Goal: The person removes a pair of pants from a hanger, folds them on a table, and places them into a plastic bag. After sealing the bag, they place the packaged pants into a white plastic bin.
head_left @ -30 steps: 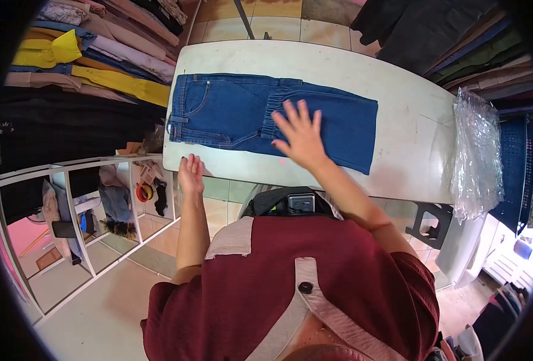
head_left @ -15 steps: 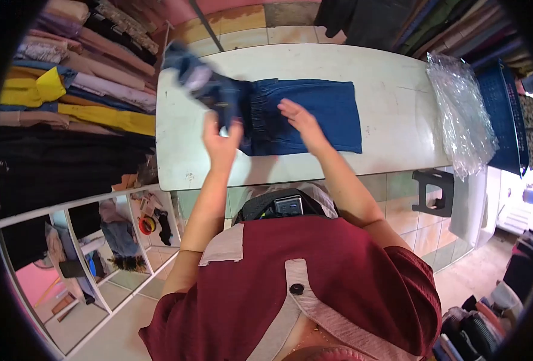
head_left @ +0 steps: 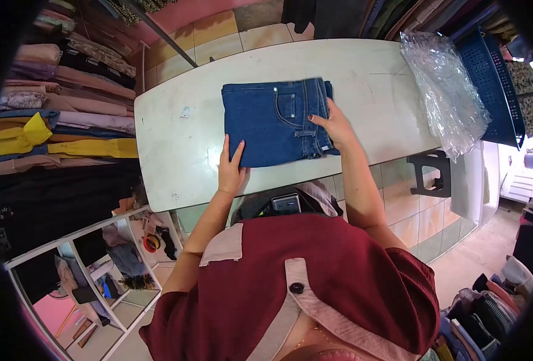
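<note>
A pair of blue denim jeans (head_left: 257, 123) lies folded into a compact rectangle on the white table (head_left: 185, 162). Its pocket and waistband side face up, with the waistband at the right. My left hand (head_left: 231, 171) rests against the lower left corner of the bundle, fingers spread and stretched out over the cloth. At the right end, my right hand (head_left: 340, 129) holds the waistband edge, thumb on top. Its remaining fingers are partly hidden along that edge.
Crumpled clear plastic (head_left: 450, 96) lies at the table's right end, beside a blue plastic basket (head_left: 489, 90). Folded clothes (head_left: 92, 114) are stacked at the left. Below the table's right side stands a black stool (head_left: 429, 174). A white-framed shelf (head_left: 101, 271) is at lower left.
The loose part of the jeans, raised at left and blurred before, is now folded over onto the rest. My right hand has moved right to the waistband; my left hand has come down beside the bundle.
</note>
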The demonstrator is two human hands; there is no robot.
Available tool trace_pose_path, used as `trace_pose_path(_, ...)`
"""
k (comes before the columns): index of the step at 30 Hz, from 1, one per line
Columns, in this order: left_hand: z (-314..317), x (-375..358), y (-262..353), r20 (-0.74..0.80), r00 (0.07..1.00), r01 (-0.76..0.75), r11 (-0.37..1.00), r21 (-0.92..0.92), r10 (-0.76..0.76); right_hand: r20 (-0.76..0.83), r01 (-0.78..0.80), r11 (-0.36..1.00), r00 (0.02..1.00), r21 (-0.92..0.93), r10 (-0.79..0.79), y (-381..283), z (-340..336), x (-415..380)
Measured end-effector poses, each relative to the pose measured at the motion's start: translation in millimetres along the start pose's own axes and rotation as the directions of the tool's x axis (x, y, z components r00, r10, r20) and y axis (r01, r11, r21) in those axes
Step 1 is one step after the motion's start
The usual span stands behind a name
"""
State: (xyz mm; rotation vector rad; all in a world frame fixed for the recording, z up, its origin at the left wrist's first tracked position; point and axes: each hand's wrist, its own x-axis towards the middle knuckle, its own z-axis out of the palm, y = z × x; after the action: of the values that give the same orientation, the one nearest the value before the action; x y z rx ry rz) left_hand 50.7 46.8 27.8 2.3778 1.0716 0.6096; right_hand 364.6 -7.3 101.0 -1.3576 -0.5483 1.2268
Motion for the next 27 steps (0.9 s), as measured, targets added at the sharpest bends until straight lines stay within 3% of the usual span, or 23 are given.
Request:
trace_pose_path(1,1,1,5,0.006,1.0,-0.023,0.992,0.125,0.022,0.018,0.096,0.995,0.995,-0.007,-0.096,-8,0,0)
trace_pose_path(5,0,11,32,0.005,1.0,0.026,0.942,0.336,-0.029,0.044,0.001,0.999,0.999,-0.045,0.001,3,-27,32)
trace_pose_path(8,-17,25,42,0.073,0.994,0.06,0.97,0.235,-0.079,0.017,-0.048,0.96,0.998,-0.275,0.055,40,-50,63)
trace_pose_path(10,-21,27,12,0.141,0.987,0.093,0.99,-0.108,-0.077,0.033,-0.046,0.969,0.998,-0.244,0.055,42,-50,66)
trace_pose_path(11,-17,32,9,0.14,0.987,0.098,0.989,-0.108,-0.082,0.045,-0.046,0.975,0.997,-0.217,0.057,42,-51,67)
trace_pose_path(13,-15,55,18,-0.143,0.974,0.15,0.974,-0.171,-0.175,0.094,0.005,0.976,0.995,-0.217,0.016,43,-53,82)
trace_pose_path(15,25,64,27,-0.054,0.928,0.358,0.921,-0.151,-0.369,0.14,0.052,0.976,0.99,-0.21,-0.022,37,-59,102)
trace_pose_path(16,45,62,34,-0.056,0.917,0.381,0.91,-0.162,-0.394,0.09,0.144,0.841,0.989,-0.522,-0.114,21,-62,114)
trace_pose_path(17,60,60,42,-0.057,0.907,0.402,0.899,-0.172,-0.417,0.069,0.19,0.602,0.973,-0.776,-0.218,2,-65,124)
trace_pose_path(19,72,47,64,0.206,0.928,0.363,0.884,-0.294,-0.312,-0.177,-0.028,0.544,0.959,-0.839,-0.223,-67,-63,118)
trace_pose_path(20,26,62,111,0.604,0.753,0.637,0.523,-0.567,-0.261,-0.174,0.076,0.519,0.892,-0.851,-0.416,-81,-71,118)
trace_pose_path(21,25,68,101,0.609,0.748,0.642,0.517,-0.566,-0.264,-0.168,0.171,0.473,0.788,-0.865,-0.592,-88,-83,117)
trace_pose_path(22,20,80,82,0.652,0.716,0.621,0.654,-0.431,-0.25,-0.167,0.166,0.471,0.792,-0.866,-0.587,-86,-94,111)
trace_pose_path(23,20,87,73,0.69,0.681,0.569,0.771,-0.288,-0.245,-0.207,0.214,0.486,0.711,-0.847,-0.672,-84,-104,99)
trace_pose_path(24,1,99,115,0.193,0.892,0.442,0.881,-0.172,-0.409,-0.244,0.266,0.493,0.62,-0.829,-0.746,-82,-109,87)
trace_pose_path(25,9,108,111,-0.294,0.955,0.047,0.968,0.246,0.029,-0.238,0.237,0.488,0.647,-0.84,-0.725,-61,-113,79)
trace_pose_path(27,53,107,78,-0.289,0.954,0.078,0.997,-0.003,-0.076,-0.222,0.129,0.447,0.727,-0.885,-0.65,1,-111,65)
